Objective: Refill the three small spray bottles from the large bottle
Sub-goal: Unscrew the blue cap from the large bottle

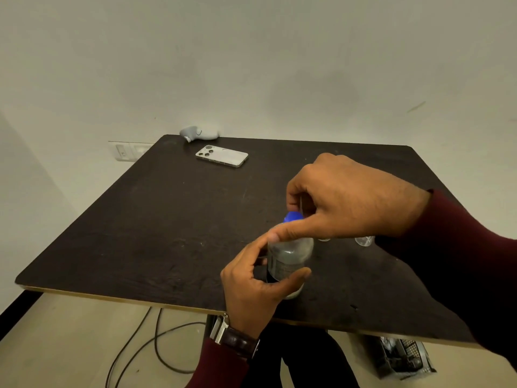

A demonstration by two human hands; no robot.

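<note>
The large clear bottle [289,259] stands upright on the dark table [167,219], near its front edge. Its blue cap [292,217] is on the neck. My left hand [257,287] wraps around the bottle's body from the left. My right hand [344,200] comes from above, thumb and fingers pinching the blue cap. Behind my right hand, parts of two small clear spray bottles [363,240] peek out on the table; the hand and sleeve mostly hide them. A third small bottle is not visible.
A phone [222,156] lies face down at the far side of the table, with a grey controller [197,133] behind it at the wall. Cables [151,343] run on the floor below. A wire basket [402,357] sits under the table's right front.
</note>
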